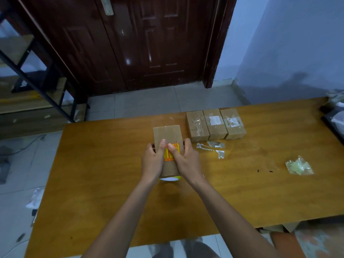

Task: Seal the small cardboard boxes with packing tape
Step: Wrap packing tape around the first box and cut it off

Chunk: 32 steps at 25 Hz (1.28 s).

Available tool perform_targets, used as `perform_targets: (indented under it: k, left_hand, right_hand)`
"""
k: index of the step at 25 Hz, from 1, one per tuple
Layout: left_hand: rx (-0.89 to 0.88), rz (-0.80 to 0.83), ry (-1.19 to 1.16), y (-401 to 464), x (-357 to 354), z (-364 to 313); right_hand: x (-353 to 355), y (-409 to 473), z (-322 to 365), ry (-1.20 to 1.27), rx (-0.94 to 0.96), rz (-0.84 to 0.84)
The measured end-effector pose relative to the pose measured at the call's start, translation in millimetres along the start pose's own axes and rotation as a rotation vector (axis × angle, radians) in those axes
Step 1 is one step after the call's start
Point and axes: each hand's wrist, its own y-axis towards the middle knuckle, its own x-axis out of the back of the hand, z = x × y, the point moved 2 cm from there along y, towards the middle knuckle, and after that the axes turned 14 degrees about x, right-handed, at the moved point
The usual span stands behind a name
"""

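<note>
**A small box is held with both hands at the middle of the desk**

A wide wooden desk (242,192) is seen from above; behind it stand a dark red door (149,43) and a pale wall (288,43).

Near the far edge of the desk, a row of three small cardboard boxes (215,124) is placed side by side, touching each other, with shiny tape and white label scraps on their tops.

A fourth cardboard box (167,135) is found near the middle of the desk, left of the row and just beside it. A yellow and red sticker (172,151) is seen on its top.

This box is gripped from both sides. The left hand (152,162) is curled around the left side, and its thumb is laid on the top. The right hand (186,161) is curled around the right side, and its thumb is pressed on the sticker. The other fingers (187,142) are mostly hidden behind the box.

Under the near end of the box, a yellow tape roll (170,178) is partly seen.

Toward the right edge, a crumpled wad of clear tape (298,166) is lying, and thin tape scraps (212,148) are stuck on the desk in front of the row.
</note>
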Motion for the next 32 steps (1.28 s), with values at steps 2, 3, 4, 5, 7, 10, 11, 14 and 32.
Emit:
perform_targets:
  k: [2, 3, 4, 5, 7, 10, 11, 14, 32]
  left_hand:
    - [-0.041, -0.034, 0.018, -6.1, 0.2, 1.6]
    - [-0.052, -0.047, 0.03, -7.8, 0.0, 4.8]
    - [-0.05, -0.049, 0.037, -9.8, 0.0, 9.1]
    - [-0.038, -0.04, 0.044, -10.7, -0.7, 14.2]
    - [-0.019, -0.032, 0.05, -11.4, -1.4, 23.8]
    - [-0.021, -0.05, 0.063, -16.2, 2.6, 30.5]
    - [-0.016, -0.05, 0.06, -19.5, 3.6, 30.5]
    - [0.098, -0.017, -0.011, -17.5, 10.2, 36.7]
    - [0.448, -0.085, -0.195, 125.4, 44.9, 61.9]
  right_hand:
    - [0.8, -5.3, -1.5, 0.01, 0.028, -0.042]
    - [0.4, -8.1, -3.0, 0.01, 0.028, -0.053]
    - [-0.2, -10.6, -4.1, 0.003, 0.032, -0.061]
    - [-1.0, -12.6, -5.9, -0.009, 0.034, -0.066]
    - [-3.4, -17.4, -8.8, -0.03, 0.029, -0.064]
    - [-7.4, -26.4, -14.0, -0.037, 0.007, -0.055]
    - [-8.6, -28.4, -14.8, -0.045, 0.003, -0.053]
    - [-12.8, -26.9, -19.4, -0.04, -0.006, -0.031]
    - [-59.1, 0.3, -85.9, -0.513, -0.021, 0.624]
